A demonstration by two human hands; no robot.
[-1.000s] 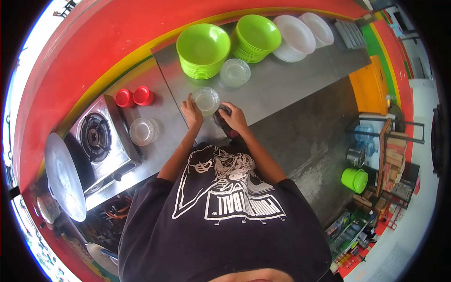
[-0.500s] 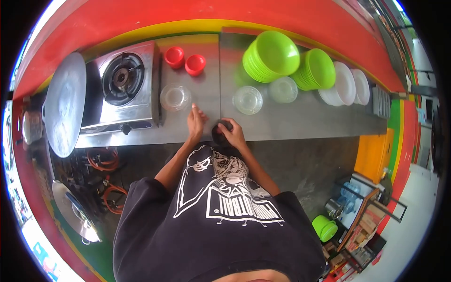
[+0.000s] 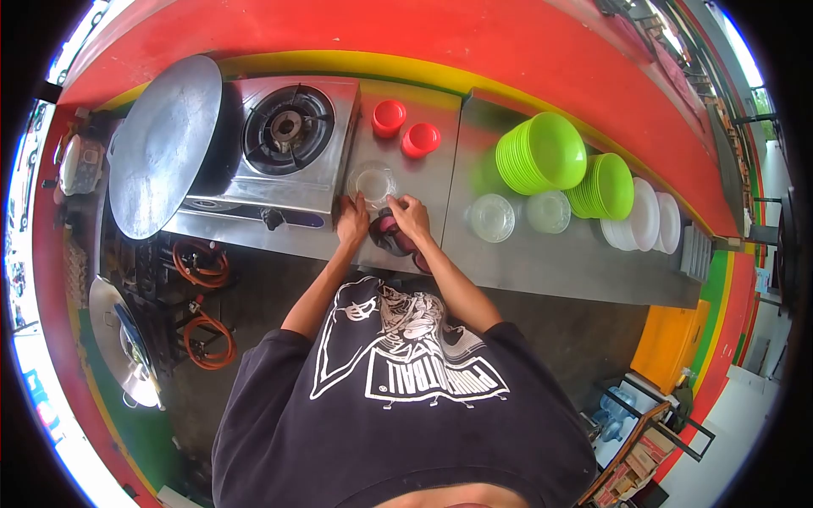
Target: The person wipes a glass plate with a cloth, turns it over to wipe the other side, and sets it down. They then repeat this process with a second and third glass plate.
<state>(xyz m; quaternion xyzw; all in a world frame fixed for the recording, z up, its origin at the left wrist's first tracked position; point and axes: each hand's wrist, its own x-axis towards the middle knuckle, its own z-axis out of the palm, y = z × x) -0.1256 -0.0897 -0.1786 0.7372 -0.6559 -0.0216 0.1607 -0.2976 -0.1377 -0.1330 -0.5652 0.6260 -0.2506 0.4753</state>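
Note:
My left hand (image 3: 351,222) rests at the near rim of a clear glass bowl (image 3: 373,182) on the steel counter (image 3: 423,190), fingers touching it. My right hand (image 3: 410,217) is closed on a dark cloth with pink in it (image 3: 388,237), held just in front of that bowl. Two red cups (image 3: 405,129) stand behind the bowl near the wall. Whether the left hand grips the bowl or only touches it I cannot tell.
A gas stove (image 3: 284,140) and a large round metal lid (image 3: 161,144) sit to the left. To the right stand two clear bowls (image 3: 518,215), stacks of green bowls (image 3: 566,165) and white plates (image 3: 654,220). Orange hoses (image 3: 203,296) lie under the counter.
My view has swung left along the counter. Both hands have shifted from one clear bowl to the clear bowl beside the stove, the right hand still carrying the cloth.

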